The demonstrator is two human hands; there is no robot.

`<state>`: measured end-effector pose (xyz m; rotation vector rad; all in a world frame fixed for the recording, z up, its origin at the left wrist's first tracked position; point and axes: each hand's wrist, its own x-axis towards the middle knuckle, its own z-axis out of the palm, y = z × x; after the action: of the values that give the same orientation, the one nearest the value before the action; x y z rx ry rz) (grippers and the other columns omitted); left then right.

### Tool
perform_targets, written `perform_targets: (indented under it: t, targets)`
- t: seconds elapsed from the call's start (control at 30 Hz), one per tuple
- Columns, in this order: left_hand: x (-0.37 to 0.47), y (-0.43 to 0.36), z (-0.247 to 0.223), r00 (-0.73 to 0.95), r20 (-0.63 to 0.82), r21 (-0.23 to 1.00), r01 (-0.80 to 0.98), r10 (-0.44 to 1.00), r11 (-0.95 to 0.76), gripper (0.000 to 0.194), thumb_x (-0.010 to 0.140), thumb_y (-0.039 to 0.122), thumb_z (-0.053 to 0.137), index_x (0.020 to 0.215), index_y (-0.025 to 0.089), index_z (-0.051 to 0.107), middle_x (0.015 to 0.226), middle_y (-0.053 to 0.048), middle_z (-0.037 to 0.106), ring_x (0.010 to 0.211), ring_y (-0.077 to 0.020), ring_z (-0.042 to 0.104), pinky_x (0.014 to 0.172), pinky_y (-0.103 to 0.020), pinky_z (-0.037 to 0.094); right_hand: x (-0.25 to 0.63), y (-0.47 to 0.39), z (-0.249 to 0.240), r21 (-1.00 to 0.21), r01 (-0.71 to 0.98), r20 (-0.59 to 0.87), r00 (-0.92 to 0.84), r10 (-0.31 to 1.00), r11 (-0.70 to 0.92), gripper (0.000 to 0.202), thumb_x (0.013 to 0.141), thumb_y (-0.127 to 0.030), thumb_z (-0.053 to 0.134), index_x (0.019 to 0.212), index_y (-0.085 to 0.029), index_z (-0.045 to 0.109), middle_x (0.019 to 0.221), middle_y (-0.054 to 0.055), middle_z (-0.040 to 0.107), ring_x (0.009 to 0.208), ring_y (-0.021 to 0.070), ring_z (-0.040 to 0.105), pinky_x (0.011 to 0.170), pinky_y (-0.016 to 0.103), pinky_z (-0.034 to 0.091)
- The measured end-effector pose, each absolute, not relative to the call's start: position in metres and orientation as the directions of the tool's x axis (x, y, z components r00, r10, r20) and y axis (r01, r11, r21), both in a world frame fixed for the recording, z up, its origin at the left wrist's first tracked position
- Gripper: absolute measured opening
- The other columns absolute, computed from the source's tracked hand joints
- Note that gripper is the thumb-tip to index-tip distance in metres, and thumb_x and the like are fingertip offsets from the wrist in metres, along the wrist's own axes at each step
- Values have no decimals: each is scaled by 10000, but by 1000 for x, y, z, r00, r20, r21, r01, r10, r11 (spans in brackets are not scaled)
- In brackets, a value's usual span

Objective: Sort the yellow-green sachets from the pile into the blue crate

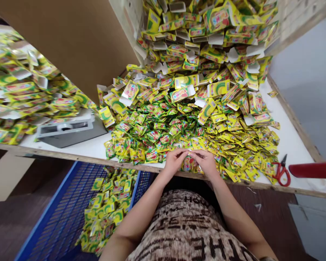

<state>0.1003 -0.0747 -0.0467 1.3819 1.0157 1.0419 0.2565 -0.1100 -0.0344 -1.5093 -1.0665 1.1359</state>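
Left hand [176, 159]: being angled inward, white flap [189, 153] of a carton [187, 165] being pinched.
Right hand [205, 160]: being angled to meet it, likewise pinching.
Carton: being held at tabletop's [290, 139] near edge, partly obscured by hands.

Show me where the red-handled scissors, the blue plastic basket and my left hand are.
Red-handled scissors [282, 166]: head view, near the pivot.
Blue plastic basket [63, 203]: head view, slatted side wall.
Left hand [175, 160]: head view, back of the hand.
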Motion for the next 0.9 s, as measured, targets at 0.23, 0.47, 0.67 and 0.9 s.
perform_targets:
  t: [0.23,0.47,0.67,0.9]
  targets:
    - [88,-78,-43,339,253,957,51,906,-287,162,826,319,694,920,215,776,947,-71,772,908,-199,716,881,-356,564,262,-122,-28,-965,261,45,129,991,10,207,763,-418,735,865,-245,781,871,60,724,728,181,666,641,308,563]
    - [92,-78,-44,353,111,992,11,929,-123,209,806,331,714,947,188,771,958,-75,770,895,-198,717,842,-329,575,269,-106,-23,-968,101,-226,61,972,-231,288,655,-455,799,758,-191,751,582,12,672,424,132,559,422,263,482]
    - [90,-78,-41,352,87,995,14,932,-98,199,818,312,701,966,198,772,976,-68,769,910,-199,715,870,-336,564,267,-109,-21,-977,166,-131,42,990,-137,269,690,-445,784,817,-210,756,807,49,726,561,154,638,523,291,556]
    - [87,-78,-44,338,128,990,6,932,-138,168,831,289,692,962,223,776,985,-62,769,935,-196,712,913,-347,554,266,-116,-23,-980,122,-147,91,985,-158,253,718,-437,765,818,-207,728,792,38,710,584,152,633,553,289,549]
